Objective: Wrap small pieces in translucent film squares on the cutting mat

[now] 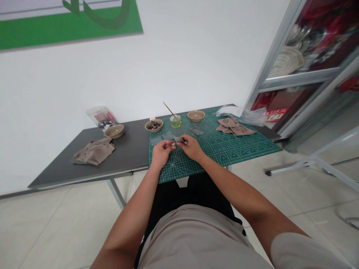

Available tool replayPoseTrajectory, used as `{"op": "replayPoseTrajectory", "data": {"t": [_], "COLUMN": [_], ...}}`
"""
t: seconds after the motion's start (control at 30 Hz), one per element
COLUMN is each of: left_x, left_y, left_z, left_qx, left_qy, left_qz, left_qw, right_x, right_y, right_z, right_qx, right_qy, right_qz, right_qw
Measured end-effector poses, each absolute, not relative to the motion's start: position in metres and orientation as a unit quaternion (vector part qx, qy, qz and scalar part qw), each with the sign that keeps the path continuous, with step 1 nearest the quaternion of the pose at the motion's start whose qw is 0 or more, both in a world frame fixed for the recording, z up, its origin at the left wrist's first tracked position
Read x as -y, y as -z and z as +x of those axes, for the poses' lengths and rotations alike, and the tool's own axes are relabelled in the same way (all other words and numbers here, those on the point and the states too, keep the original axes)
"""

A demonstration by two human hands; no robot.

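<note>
Over the green cutting mat [224,149], my two hands meet close together. My right hand [193,148] is closed on a small grey piece [178,139] that looks like a folded bit of sheet. Fingers and thumb of my left hand [161,153] pinch a tiny pale piece [173,144] right beside it; its kind is too small to tell. Flat grey-blue sheets [157,140] lie just beyond my left hand. A small dark-edged flat rectangle [196,131] rests on the mat beyond my right hand.
Behind my hands stand a bowl of dark bits [154,126], a glass of yellowish liquid with a stick [175,121] and a tan bowl [196,116]. Brown cloths [234,127] lie at both sides. Another bowl [114,131] and a clear tub [101,116] stand left.
</note>
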State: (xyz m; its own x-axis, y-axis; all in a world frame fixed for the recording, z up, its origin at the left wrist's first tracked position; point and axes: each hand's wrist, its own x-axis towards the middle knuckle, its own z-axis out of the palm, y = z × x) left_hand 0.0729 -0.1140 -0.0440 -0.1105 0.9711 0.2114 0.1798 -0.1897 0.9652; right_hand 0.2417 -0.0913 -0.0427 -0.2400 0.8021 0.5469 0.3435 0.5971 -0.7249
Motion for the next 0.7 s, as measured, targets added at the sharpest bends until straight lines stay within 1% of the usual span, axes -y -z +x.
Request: {"op": "replayPoseTrajectory", "data": {"t": [0.17,0.37,0.7], "left_x": [0.1136,0.1145,0.1148], "left_y": [0.0449,0.0445,0.0430], "left_z": [0.0728,0.0729,0.0748], "left_qx": [-0.521,-0.530,-0.535], "left_qy": [-0.532,-0.518,-0.508], "left_qz": [0.561,0.571,0.572], "left_qw": [0.362,0.354,0.359], "right_x": [0.0911,0.0912,0.0938], "right_y": [0.0430,0.0428,0.0428], "right_z": [0.2413,0.2419,0.2413], "right_qx": [0.769,0.776,0.760], "right_qy": [-0.239,-0.246,-0.239], "right_qz": [-0.357,-0.370,-0.395], "right_qw": [0.474,0.447,0.458]}}
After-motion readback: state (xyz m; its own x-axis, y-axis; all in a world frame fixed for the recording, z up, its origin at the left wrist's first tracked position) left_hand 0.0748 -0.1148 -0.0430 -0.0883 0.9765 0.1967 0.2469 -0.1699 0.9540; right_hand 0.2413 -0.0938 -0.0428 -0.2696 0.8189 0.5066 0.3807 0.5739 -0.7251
